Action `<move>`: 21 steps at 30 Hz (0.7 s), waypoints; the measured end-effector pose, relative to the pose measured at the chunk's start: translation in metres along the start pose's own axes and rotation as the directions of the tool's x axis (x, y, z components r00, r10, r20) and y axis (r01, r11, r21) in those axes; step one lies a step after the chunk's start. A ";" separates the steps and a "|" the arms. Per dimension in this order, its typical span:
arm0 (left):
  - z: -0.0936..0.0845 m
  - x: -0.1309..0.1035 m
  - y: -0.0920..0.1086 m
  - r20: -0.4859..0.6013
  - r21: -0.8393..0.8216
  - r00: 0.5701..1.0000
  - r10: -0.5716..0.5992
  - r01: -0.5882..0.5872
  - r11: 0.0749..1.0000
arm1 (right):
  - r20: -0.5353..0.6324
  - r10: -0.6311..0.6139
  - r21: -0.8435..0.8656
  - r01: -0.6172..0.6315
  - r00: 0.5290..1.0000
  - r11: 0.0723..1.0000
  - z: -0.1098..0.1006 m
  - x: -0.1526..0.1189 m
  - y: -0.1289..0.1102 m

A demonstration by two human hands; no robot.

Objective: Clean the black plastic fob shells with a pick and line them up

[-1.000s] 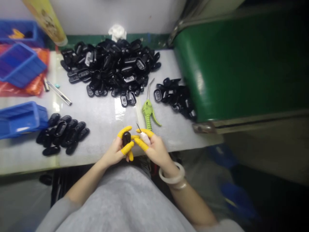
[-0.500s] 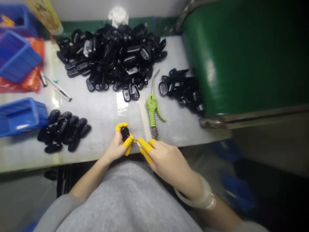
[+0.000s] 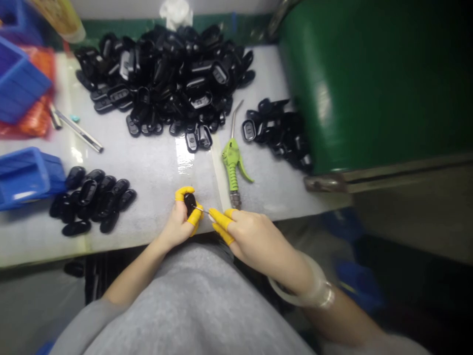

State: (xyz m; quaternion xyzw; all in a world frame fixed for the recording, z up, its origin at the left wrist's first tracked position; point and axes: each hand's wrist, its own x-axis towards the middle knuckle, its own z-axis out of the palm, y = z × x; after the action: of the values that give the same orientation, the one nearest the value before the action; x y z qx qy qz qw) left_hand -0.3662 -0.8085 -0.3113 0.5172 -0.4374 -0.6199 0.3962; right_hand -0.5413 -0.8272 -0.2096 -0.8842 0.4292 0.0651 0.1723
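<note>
My left hand (image 3: 178, 223), with yellow finger cots on its fingers, is closed around a small black oval casing (image 3: 189, 201) that looks like a key fob shell. My right hand (image 3: 258, 239), also in yellow finger cots, pinches a thin metal-tipped tool (image 3: 201, 210). The tool's tip meets the casing near my left thumb; whether it is inside or only touching I cannot tell. Beyond the hands lies a green air blow gun (image 3: 231, 162), its nozzle pointing away from me.
A large heap of black casings (image 3: 166, 79) covers the back of the table. Smaller groups lie at right (image 3: 277, 130) and left (image 3: 94, 197). Blue bins (image 3: 33, 172) and a utility knife (image 3: 79, 129) are on the left. A green padded surface (image 3: 369, 88) borders the right.
The view has shifted slightly, so the table's things sit a little further left and higher. Both hands keep nearly the same pose, with the tool's tip still at the casing.
</note>
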 end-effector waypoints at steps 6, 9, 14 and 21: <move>-0.001 0.003 0.002 0.025 0.029 0.999 -0.041 0.040 0.999 | -0.019 -0.031 -0.003 0.031 0.999 1.000 0.011 0.003 -0.003; -0.001 0.003 0.003 0.008 0.041 0.999 -0.040 0.040 0.998 | -0.124 -0.124 -0.145 0.105 0.985 0.984 0.016 0.001 -0.008; -0.003 0.004 0.003 0.010 0.104 1.000 -0.013 0.012 0.995 | -0.039 -0.103 -0.034 0.102 0.994 0.994 0.011 0.006 -0.002; -0.004 0.004 -0.001 0.031 0.130 0.999 0.039 -0.043 0.991 | 0.122 0.027 0.339 -0.067 0.992 0.939 0.007 0.014 0.006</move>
State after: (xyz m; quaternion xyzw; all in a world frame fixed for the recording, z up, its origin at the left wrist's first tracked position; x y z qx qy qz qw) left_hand -0.3631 -0.8125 -0.3138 0.5241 -0.4930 -0.5890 0.3680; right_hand -0.5373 -0.8383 -0.2212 -0.8251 0.4442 0.0445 0.3462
